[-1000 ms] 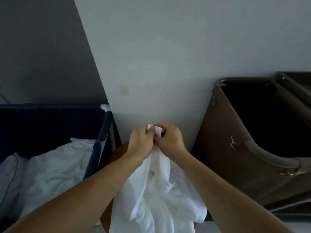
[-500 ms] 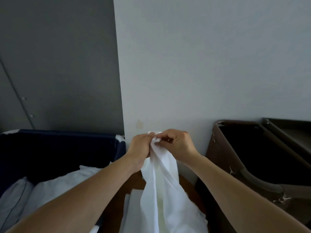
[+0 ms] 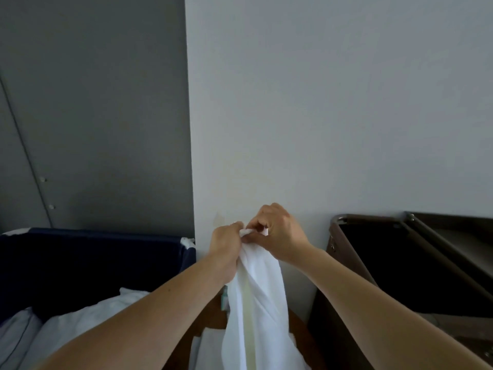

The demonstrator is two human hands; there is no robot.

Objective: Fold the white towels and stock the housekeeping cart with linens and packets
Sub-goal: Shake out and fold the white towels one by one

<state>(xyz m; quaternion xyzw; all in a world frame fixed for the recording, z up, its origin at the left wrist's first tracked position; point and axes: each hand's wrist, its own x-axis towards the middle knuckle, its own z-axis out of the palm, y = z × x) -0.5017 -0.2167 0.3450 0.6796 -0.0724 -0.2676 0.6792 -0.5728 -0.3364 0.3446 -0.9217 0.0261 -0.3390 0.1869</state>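
A white towel (image 3: 258,303) hangs straight down from both my hands in front of the pale wall. My left hand (image 3: 226,249) pinches its top edge, fingers curled round the cloth. Right beside it, my right hand (image 3: 277,233) pinches the same top corner, knuckles up. The towel's lower part bunches at the bottom of the view over a brown wooden surface (image 3: 210,316), where another white folded cloth (image 3: 210,351) lies. The two hands touch each other at the towel's corner.
A dark blue laundry hamper (image 3: 93,265) stands at the left with white linen (image 3: 80,329) piled in it. A brown cart bin (image 3: 400,268) with a dark inside stands at the right. The pale wall (image 3: 320,129) is close ahead, a grey panel left of it.
Both hands have lifted the towel higher, so it now hangs long and narrow rather than bunched. The view has tilted up towards the wall.
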